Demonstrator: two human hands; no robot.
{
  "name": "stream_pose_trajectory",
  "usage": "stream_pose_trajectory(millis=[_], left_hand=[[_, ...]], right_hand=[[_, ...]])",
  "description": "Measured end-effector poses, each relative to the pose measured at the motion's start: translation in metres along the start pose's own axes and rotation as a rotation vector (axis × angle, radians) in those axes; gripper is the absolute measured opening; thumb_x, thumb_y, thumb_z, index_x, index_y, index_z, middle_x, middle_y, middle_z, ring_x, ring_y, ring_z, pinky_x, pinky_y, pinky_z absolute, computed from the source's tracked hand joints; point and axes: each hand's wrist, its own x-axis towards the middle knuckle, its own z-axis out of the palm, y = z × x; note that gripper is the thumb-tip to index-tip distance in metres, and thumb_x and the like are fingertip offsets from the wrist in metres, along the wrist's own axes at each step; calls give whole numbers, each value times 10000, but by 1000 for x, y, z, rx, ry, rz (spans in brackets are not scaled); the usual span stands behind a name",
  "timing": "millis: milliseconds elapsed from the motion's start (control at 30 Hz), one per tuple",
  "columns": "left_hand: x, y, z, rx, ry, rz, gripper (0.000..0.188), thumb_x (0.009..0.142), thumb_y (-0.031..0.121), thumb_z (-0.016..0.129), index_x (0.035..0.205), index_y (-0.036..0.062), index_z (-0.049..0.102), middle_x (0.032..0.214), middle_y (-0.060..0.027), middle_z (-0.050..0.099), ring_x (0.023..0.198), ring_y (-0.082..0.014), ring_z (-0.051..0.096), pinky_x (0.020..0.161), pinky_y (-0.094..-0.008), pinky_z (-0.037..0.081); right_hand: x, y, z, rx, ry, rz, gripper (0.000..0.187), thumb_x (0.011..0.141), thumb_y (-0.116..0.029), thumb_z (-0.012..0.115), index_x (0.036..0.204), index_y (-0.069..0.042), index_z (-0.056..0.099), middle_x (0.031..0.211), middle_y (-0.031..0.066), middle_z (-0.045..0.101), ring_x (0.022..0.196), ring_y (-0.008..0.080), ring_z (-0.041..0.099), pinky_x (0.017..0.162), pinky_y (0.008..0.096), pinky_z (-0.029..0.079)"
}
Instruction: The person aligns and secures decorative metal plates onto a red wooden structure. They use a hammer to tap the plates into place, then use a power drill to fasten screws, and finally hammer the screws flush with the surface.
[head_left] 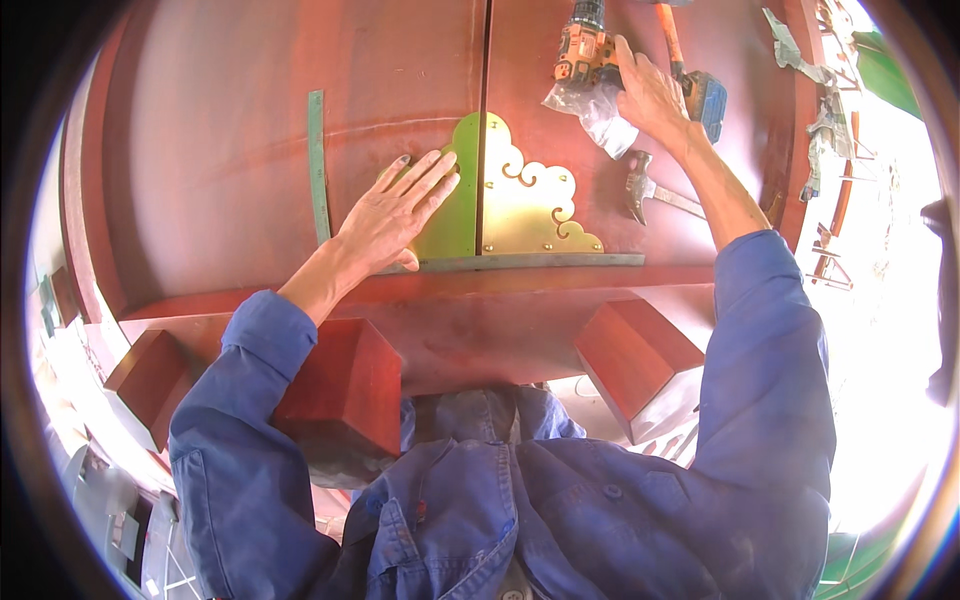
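Note:
My left hand point(400, 205) lies flat with its fingers stretched out on a green-faced ornamental plate point(466, 200). A matching gold-coloured plate point(515, 215) with a scalloped, cloud-shaped edge sits just right of it, across the dark seam, with small studs along its rim. At the upper right my right hand point(652, 98) is closed round the handle of an orange cordless drill point(583, 55), which lies on its side; the blue battery point(706, 105) shows past the hand. A clear plastic bag point(600, 115) lies against the drill and my fingers. Its contents are hard to make out.
Below the bag rests a claw hammer point(640, 188). An orange-handled tool point(669, 38) lies beyond the drill. A green strip point(318, 165) stands left of my left hand; a grey straight strip point(560, 260) runs under the plates. Red wooden blocks point(345, 385) jut toward me from the red panel point(230, 150).

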Motion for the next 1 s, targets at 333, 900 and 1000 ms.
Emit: stream_pose_trajectory(millis=[333,900,1000], left_hand=[[-8,-3,-4,-16,-18,-19,1359,573,497,925,1624,47,189,1701,-115,167,1566,-273,184,1284,-455,229],[-4,-2,5,51,-3,-11,1373,585,583,890,1628,52,172,1705,-84,163,1575,-244,155,1292,-429,204],[-5,-1,9,36,7,-21,1395,558,588,892,1629,58,172,1705,-75,168,1574,-236,160,1292,-427,204]], right_hand=[[-35,6,-122,273,242,-12,357,866,-175,711,1175,-21,621,957,197,703,901,356,698,788,476,532],[-69,-122,-75,980,-499,348,276,915,-141,679,1171,-37,672,594,-59,466,475,27,408,451,235,323],[-65,-128,-71,950,-486,311,215,913,-139,683,1100,-35,664,601,-59,465,477,39,405,462,250,333]])
